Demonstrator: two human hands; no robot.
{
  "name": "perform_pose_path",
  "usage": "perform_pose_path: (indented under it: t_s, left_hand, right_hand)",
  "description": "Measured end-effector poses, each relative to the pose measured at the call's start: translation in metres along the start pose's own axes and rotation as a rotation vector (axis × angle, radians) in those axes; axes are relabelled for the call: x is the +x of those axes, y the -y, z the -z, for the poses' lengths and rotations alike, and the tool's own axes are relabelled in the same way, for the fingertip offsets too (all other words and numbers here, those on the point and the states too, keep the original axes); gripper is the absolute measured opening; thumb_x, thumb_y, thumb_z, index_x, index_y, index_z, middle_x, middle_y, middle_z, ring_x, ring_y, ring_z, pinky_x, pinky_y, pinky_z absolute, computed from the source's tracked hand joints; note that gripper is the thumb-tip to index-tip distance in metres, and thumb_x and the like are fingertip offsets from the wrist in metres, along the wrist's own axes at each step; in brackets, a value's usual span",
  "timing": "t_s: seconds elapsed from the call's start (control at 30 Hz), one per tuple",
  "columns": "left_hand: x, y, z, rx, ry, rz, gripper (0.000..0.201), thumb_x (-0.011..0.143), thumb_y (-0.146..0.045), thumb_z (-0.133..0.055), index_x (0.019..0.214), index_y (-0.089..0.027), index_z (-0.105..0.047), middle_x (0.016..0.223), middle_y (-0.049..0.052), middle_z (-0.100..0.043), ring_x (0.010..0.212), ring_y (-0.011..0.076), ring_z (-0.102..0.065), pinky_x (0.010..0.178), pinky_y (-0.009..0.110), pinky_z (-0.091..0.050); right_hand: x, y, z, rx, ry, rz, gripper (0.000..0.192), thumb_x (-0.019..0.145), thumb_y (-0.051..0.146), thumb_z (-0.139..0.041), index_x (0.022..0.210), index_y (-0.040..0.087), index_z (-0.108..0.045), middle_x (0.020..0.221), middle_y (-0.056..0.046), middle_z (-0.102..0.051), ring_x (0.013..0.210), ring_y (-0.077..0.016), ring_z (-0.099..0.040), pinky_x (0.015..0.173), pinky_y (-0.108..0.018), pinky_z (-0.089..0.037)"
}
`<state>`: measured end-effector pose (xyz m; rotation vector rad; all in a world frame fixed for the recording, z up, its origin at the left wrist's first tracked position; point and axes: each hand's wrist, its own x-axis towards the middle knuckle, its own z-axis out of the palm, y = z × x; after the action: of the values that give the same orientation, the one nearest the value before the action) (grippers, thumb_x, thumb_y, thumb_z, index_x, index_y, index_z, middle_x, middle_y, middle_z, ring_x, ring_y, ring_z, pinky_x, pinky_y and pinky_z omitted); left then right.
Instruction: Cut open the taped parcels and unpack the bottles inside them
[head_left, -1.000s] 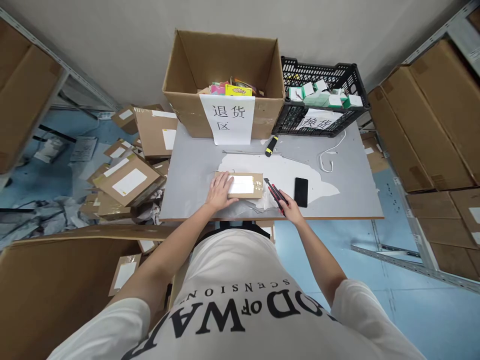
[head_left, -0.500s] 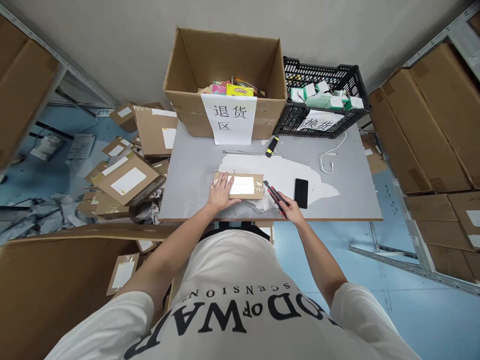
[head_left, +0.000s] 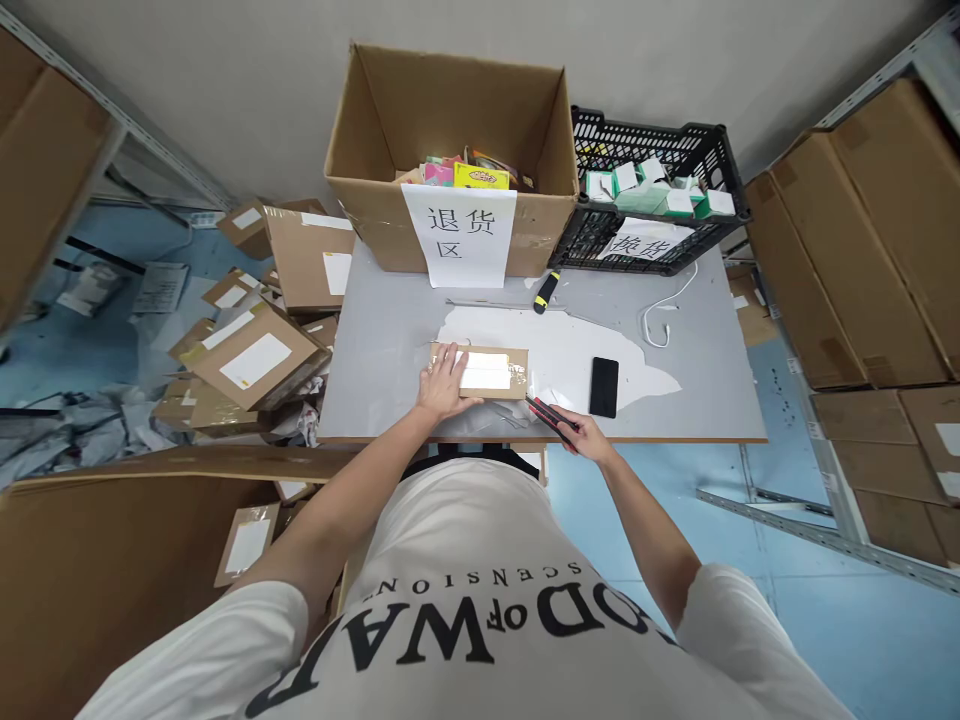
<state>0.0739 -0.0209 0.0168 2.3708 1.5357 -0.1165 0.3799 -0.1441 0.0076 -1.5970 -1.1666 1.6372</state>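
The small taped cardboard box [head_left: 491, 372] lies on the table [head_left: 375, 335] under the fingers of the left hand [head_left: 442, 388], which rest extended and slightly apart across its left end, the thumb along its near edge. Right of those fingers, the right hand [head_left: 585, 435] is closed around a red-and-black cutter [head_left: 553, 419], its tip at the box's near right corner; whether it touches, I cannot tell. Just beyond the right fingers lies a black phone [head_left: 604, 387]; farther beyond, a white cable [head_left: 654, 308]. A large carton [head_left: 364, 225] stands well beyond the left fingers.
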Motion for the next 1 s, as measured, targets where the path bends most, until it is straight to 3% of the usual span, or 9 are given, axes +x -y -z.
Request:
perform_pose_path:
  t_s: [0.2,0.37,0.5,0.57,0.63,0.73,0.87,1.0]
  left_hand:
    - [0.001,0.004,0.0,-0.006,-0.006,-0.014,0.099,0.073,-0.074,-0.047,0.149,-0.017,-0.018,0.157,0.016,-0.009,0.143,0.035,-0.005,0.1,0.054,-0.033]
    - [0.002,0.004,0.003,-0.033,-0.008,-0.01,0.097,0.073,-0.073,-0.049,0.148,-0.017,-0.021,0.157,0.015,-0.011,0.144,0.0344,-0.005,0.101,0.053,-0.032]
    - [0.001,0.007,0.0,-0.123,-0.026,-0.017,0.097,0.072,-0.07,-0.054,0.147,-0.017,-0.024,0.157,0.015,-0.011,0.144,0.0346,-0.006,0.105,0.055,-0.028]
    - [-0.001,0.012,-0.003,-0.219,-0.068,-0.038,0.091,0.075,-0.065,-0.053,0.147,-0.017,-0.025,0.156,0.015,-0.012,0.144,0.0333,-0.008,0.107,0.055,-0.026]
    - [-0.002,0.019,-0.007,-0.352,-0.14,-0.062,0.077,0.083,-0.057,-0.046,0.146,-0.016,-0.027,0.156,0.014,-0.013,0.144,0.0302,-0.009,0.11,0.053,-0.024]
    - [-0.004,0.03,-0.01,-0.535,-0.223,-0.073,0.065,0.09,-0.045,-0.037,0.145,-0.013,-0.028,0.156,0.014,-0.014,0.144,0.0267,-0.01,0.113,0.047,-0.023]
    - [-0.01,0.041,-0.013,-0.653,-0.27,0.035,0.072,0.087,-0.043,-0.046,0.147,-0.011,-0.022,0.156,0.016,-0.011,0.143,0.0294,-0.015,0.113,0.046,-0.023]
    - [-0.014,0.049,-0.024,-0.847,-0.251,0.179,0.073,0.086,-0.044,-0.049,0.147,-0.013,-0.023,0.149,0.016,-0.035,0.137,0.029,-0.032,0.112,0.044,-0.029]
  right_hand:
    - [-0.005,-0.007,-0.007,0.045,-0.03,-0.008,0.071,0.078,0.055,-0.06,0.136,0.015,-0.047,0.059,0.001,-0.058,0.037,-0.0079,-0.041,0.035,-0.023,-0.033]
    - [-0.019,-0.021,0.016,0.041,-0.128,-0.017,0.076,0.077,0.056,-0.059,0.138,0.013,-0.044,0.053,0.003,-0.054,0.038,-0.0103,-0.043,0.035,-0.023,-0.032]
    - [-0.019,-0.034,0.032,-0.033,-0.291,0.004,0.073,0.083,0.055,-0.05,0.143,0.015,-0.037,0.053,0.003,-0.054,0.041,-0.0124,-0.045,0.042,-0.027,-0.04]
    - [-0.007,-0.035,0.028,-0.123,-0.374,0.041,0.067,0.086,0.05,-0.042,0.144,0.018,-0.036,0.067,-0.002,-0.061,0.049,-0.0153,-0.051,0.051,-0.032,-0.048]
    - [0.011,-0.034,0.017,-0.249,-0.427,0.096,0.064,0.087,0.045,-0.037,0.145,0.018,-0.035,0.095,-0.01,-0.064,0.072,-0.021,-0.06,0.07,-0.039,-0.052]
    - [0.042,-0.031,-0.005,-0.434,-0.42,0.129,0.065,0.086,0.038,-0.035,0.148,0.019,-0.027,0.13,-0.013,-0.047,0.112,-0.0256,-0.051,0.097,-0.042,-0.042]
    - [0.077,-0.03,-0.026,-0.571,-0.473,0.024,0.065,0.086,0.035,-0.036,0.149,0.027,-0.021,0.143,-0.008,-0.029,0.128,-0.0262,-0.036,0.108,-0.043,-0.03]
    - [0.107,-0.035,-0.027,-0.613,-0.538,-0.17,0.068,0.084,0.035,-0.04,0.149,0.029,-0.02,0.148,-0.009,-0.023,0.129,-0.031,-0.033,0.107,-0.047,-0.027]
